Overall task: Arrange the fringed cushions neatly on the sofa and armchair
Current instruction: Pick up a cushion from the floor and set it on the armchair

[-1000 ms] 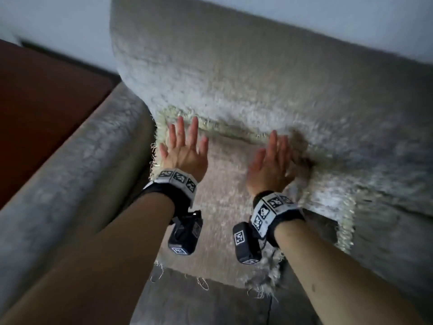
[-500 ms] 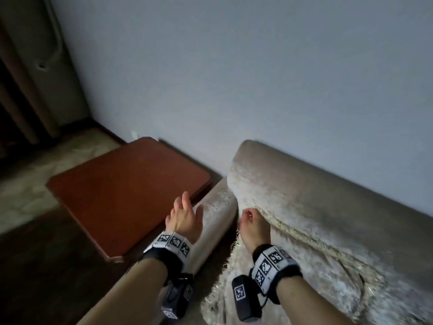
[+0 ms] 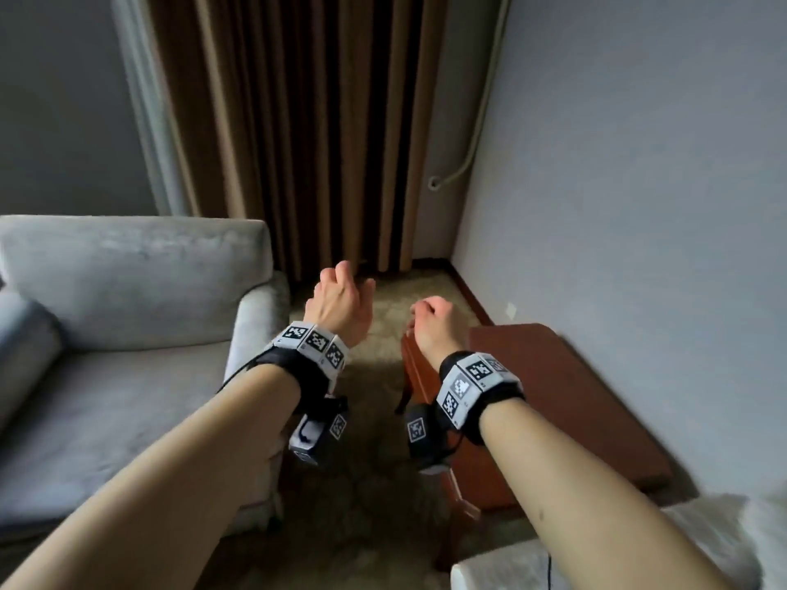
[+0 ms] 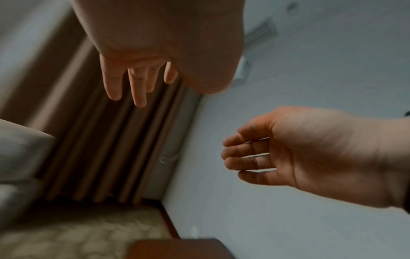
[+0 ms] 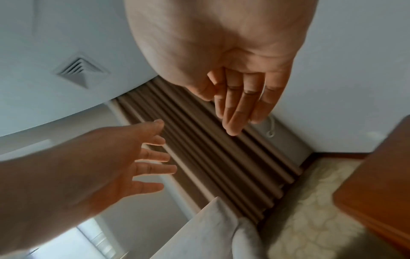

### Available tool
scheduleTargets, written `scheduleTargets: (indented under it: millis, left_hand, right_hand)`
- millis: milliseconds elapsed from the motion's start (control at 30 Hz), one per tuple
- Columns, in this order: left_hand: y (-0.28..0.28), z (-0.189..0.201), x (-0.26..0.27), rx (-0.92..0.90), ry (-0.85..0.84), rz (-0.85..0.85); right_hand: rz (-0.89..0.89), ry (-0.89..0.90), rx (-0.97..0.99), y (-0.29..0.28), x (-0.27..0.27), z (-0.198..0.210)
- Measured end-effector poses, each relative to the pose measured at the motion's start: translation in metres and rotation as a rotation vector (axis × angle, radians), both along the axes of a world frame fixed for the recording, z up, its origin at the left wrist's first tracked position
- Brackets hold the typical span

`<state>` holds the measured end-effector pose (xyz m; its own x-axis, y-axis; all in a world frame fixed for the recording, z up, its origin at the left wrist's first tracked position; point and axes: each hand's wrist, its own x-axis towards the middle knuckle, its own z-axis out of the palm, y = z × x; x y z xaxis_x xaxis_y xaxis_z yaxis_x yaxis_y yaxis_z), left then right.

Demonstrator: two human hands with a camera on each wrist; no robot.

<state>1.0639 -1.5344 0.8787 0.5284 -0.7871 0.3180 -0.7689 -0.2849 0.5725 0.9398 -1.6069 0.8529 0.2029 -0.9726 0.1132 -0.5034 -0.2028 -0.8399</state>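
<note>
While both forearms reach forward at the middle of the head view, the left hand (image 3: pixel 338 306) and the right hand (image 3: pixel 434 323) hang in the air side by side and hold nothing. In the wrist views each grip is loose: the left hand's fingers (image 4: pixel 138 84) are spread and nearly straight, and the right hand's fingers (image 5: pixel 240 101) lie close together, slightly bent, touching no object. Both wrists carry black bands with white coded tags.

The grey velvet armchair (image 3: pixel 127 300) fills the left of the head view, its backrest upright. A rounded grey cushion (image 3: pixel 25 334) leans at its far left edge; whether it has a fringe cannot be told. At the lower right corner a pale blurred patch of the sofa (image 3: pixel 702 542) shows; no fringed cushion is plainly visible there.

A reddish-brown wooden side desk (image 3: pixel 566 402) stands right of the hands, against the grey wall. Brown pleated curtains (image 3: pixel 315 129) hang at the top centre, and pale patterned carpet (image 3: pixel 383 419) covers the floor between armchair and desk.
</note>
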Motion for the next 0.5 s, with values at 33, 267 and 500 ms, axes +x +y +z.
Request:
scheduleTargets:
  millis: [33,267,500]
  left_hand:
    - [0.013,0.0,0.032,-0.012,0.005,0.059]
    - [0.148,-0.026,0.253,0.032,0.054,0.535]
    - [0.327,-0.052,0.445,0.08,0.206,1.044]
  right_hand:
    - [0.048,-0.01,-0.002,0.003,0.037,0.002]
    - [0.513,0.039,-0.006,0.071,0.307,-0.015]
    - [1.08,0.187,-0.014,0.209,0.568,-0.045]
